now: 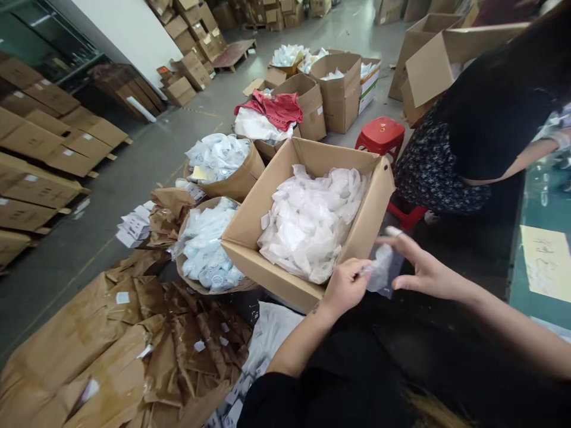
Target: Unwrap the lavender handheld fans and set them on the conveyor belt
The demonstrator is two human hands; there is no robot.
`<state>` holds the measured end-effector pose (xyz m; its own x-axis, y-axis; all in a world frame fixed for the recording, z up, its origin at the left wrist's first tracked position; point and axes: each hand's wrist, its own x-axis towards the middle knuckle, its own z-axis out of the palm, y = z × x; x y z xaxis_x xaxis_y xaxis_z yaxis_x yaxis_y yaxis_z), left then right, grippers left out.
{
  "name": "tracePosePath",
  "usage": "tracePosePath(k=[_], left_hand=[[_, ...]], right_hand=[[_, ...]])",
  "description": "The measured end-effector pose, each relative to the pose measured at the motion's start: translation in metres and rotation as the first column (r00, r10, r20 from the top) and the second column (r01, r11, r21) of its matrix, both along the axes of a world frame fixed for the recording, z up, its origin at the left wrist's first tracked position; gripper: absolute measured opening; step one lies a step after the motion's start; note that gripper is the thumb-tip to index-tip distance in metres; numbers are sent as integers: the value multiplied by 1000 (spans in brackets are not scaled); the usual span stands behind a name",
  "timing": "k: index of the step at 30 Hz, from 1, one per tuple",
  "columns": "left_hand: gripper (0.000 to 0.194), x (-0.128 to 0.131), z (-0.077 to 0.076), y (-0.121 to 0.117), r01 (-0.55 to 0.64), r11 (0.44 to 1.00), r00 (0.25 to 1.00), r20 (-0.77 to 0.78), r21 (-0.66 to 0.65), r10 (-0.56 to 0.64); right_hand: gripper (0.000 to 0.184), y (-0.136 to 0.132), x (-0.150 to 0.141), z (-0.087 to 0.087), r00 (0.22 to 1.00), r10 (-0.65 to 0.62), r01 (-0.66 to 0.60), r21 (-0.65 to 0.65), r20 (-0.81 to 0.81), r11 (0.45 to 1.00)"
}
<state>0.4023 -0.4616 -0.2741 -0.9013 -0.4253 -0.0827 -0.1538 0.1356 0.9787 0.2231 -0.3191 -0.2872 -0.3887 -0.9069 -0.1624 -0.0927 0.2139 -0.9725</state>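
My left hand [345, 288] is closed, pinching the edge of a small translucent plastic bag [380, 268] beside the near right corner of a big open cardboard box [263, 274]. To the right of the bag, my right hand [419, 266] has its thumb and fingers spread apart, with something white around one fingertip. A dark flat piece shows behind the bag; I cannot make out what it is. Inside the box lies a heap of crumpled whitish translucent plastic bags [312, 220].
Left of the box stand containers of bluish bagged items [214, 244], with crumpled brown paper [111, 339] on the floor. A red stool [381, 135] is behind the box. Another person [495, 113] works at right by a green table [546, 208]. Stacked cartons [49, 125] line the left.
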Motion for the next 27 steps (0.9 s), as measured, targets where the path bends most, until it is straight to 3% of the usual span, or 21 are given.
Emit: tracePosePath(k=[1, 3, 4, 6, 8, 10, 12, 14, 16, 17, 19, 21, 23, 27], left_hand=[[24, -1, 1, -10, 90, 996, 996, 5, 29, -90], [25, 2, -4, -47, 106, 992, 991, 78, 74, -112], [25, 5, -10, -71, 40, 997, 986, 161, 69, -51], [21, 12, -27, -121, -207, 964, 891, 374, -166, 256], [27, 19, -49, -161, -288, 889, 727, 523, -356, 445], [27, 25, -67, -187, -291, 870, 648, 587, -398, 485], [22, 31, -75, -202, -279, 881, 641, 609, -381, 467], [21, 35, -71, -208, -315, 881, 680, 564, -352, 468], [33, 37, -57, -205, -440, 877, 771, 420, -191, 478], [40, 36, -49, -199, -495, 868, 818, 320, -34, 479], [48, 30, -34, -178, -497, 801, 866, 131, 333, 483], [48, 20, -24, -144, -415, 702, 865, 12, 578, 502], [45, 8, -20, -105, -393, 637, 832, -39, 663, 554], [37, -2, -17, -39, -494, 575, 769, 19, 652, 639]], right_hand=[[50, -8, 1, 6, 996, 81, -82, 16, 43, 997], [32, -25, 3, 10, 987, 38, -42, 27, 155, 999], [30, -33, 4, 8, 973, -36, 34, 16, 229, 999], [35, -45, 7, 2, 901, -87, 92, 8, 424, 996], [47, -51, 9, -6, 791, 41, -64, 16, 610, 998], [55, -54, 10, -11, 675, 142, -256, 49, 724, 965], [49, -55, 8, -13, 641, 153, -347, 106, 752, 932], [33, -55, 4, -11, 714, 151, -331, 139, 683, 933], [26, -56, 2, -4, 807, 203, -306, 99, 555, 947], [25, -56, 3, 1, 830, 238, -315, 71, 504, 947], [25, -57, 11, 10, 803, 298, -349, 2, 516, 937], [32, -59, 27, 16, 707, 271, -285, -87, 654, 955], [40, -61, 48, 16, 577, 186, -129, -136, 795, 982], [41, -64, 79, 10, 395, 31, 105, -79, 918, 991]])
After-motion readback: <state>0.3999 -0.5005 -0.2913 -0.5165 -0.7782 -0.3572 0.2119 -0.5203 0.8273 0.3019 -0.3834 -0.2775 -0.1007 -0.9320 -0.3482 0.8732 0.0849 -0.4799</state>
